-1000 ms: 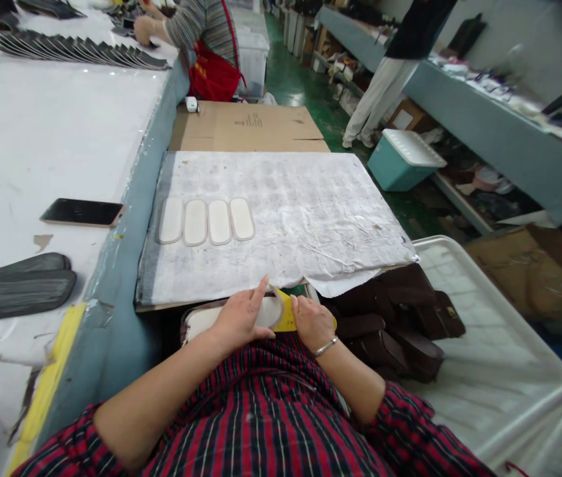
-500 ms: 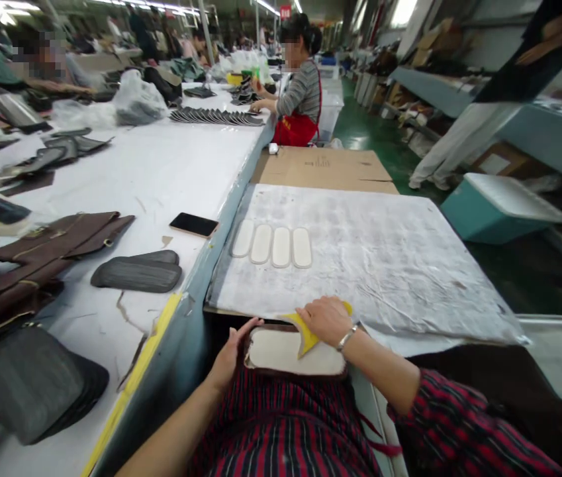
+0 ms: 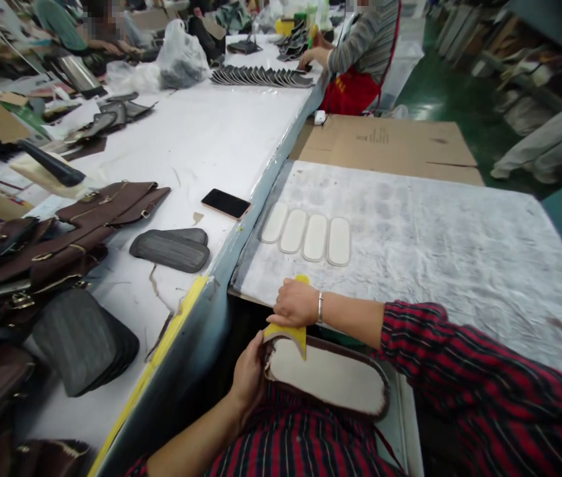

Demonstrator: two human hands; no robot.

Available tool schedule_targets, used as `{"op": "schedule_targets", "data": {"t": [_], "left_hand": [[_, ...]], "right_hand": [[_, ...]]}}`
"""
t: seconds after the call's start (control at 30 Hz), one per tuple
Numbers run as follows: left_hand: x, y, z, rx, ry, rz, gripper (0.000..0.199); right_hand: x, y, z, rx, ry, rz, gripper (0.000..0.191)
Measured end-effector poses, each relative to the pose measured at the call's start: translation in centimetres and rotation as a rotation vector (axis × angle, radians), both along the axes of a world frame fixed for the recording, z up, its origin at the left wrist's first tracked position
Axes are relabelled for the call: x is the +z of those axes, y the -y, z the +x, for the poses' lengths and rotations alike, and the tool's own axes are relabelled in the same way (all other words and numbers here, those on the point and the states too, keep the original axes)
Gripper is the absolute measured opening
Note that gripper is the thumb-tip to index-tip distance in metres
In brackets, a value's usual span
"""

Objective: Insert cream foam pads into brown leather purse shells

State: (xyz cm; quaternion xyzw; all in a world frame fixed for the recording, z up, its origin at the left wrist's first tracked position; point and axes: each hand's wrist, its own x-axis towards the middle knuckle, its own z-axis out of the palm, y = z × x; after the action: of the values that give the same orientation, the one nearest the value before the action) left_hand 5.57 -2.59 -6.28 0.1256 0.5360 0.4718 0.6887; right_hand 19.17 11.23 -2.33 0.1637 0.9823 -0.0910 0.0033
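On my lap lies a long piece with rounded ends, a white oval panel framed by a raised dark brown rim; it looks like the bottom of a bag. My left hand grips the rim at its left end, thumb up near the corner. Closed around a yellow scraper with a curved-in edge, my right hand is above that same end. One pointed tip of the scraper overlaps the white panel. Several white oval pads lie in a row on the board ahead.
A grey-white covered board spreads in front, with cardboard behind. On the white table to the left are a phone, dark oval pieces, a dark stack and brown bags. A co-worker sits beyond.
My right hand and the scraper have moved left to the panel's left end. The piece has turned, its right end now nearer my body. The view has swung left and downward.
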Motion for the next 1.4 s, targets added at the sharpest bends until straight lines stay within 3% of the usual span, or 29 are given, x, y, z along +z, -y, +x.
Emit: {"op": "schedule_targets", "data": {"t": [0.1, 0.17, 0.27, 0.37, 0.47, 0.53, 0.6, 0.7, 0.8, 0.9, 1.13, 1.3, 1.4], "left_hand": [[-0.3, 0.7, -0.6, -0.118, -0.154, 0.148, 0.037], [0.4, 0.5, -0.9, -0.264, -0.22, 0.22, 0.038], [1.6, -0.6, -1.0, -0.451, -0.192, 0.27, 0.041], [2.0, -2.1, -1.4, -0.555, -0.051, 0.229, 0.044], [1.6, -3.4, -1.9, -0.65, 0.029, 0.211, 0.047], [1.3, -4.2, -2.2, -0.727, 0.007, 0.233, 0.044], [1.2, -4.8, -2.3, -0.787, -0.019, 0.263, 0.044], [1.2, -5.2, -2.2, -0.81, -0.044, 0.313, 0.044], [1.1, -5.1, -2.0, -0.787, -0.071, 0.379, 0.039], [0.9, -4.7, -1.9, -0.76, -0.097, 0.43, 0.037], [0.7, -3.9, -1.6, -0.681, -0.121, 0.485, 0.035], [1.1, -3.3, -1.9, -0.651, -0.138, 0.508, 0.037], [1.4, -2.6, -2.6, -0.649, -0.04, 0.49, 0.047]], "right_hand": [[-0.3, 0.7, 0.3, 0.033, -0.003, -0.038, 0.051], [-0.3, 1.7, 0.9, -0.036, 0.027, -0.071, 0.053], [0.3, 3.3, 2.5, -0.239, 0.103, -0.107, 0.057], [1.8, 5.6, 6.3, -0.532, 0.181, -0.134, 0.058], [3.6, 10.3, 11.8, -0.916, 0.16, -0.225, 0.049], [4.3, 14.7, 14.6, -1.055, 0.082, -0.427, 0.037], [4.2, 19.3, 15.6, -1.141, -0.022, -0.675, 0.029], [2.5, 23.9, 13.6, -1.202, -0.227, -0.999, 0.029], [0.2, 25.3, 9.9, -1.296, -0.414, -1.13, 0.032], [-0.7, 24.8, 7.2, -1.342, -0.534, -1.171, 0.035], [-0.5, 23.8, 3.6, -1.374, -0.695, -1.226, 0.037], [-0.9, 22.8, -0.7, -1.401, -0.777, -1.278, 0.041], [-0.8, 22.4, -3.6, -1.456, -0.873, -1.273, 0.041]]}}
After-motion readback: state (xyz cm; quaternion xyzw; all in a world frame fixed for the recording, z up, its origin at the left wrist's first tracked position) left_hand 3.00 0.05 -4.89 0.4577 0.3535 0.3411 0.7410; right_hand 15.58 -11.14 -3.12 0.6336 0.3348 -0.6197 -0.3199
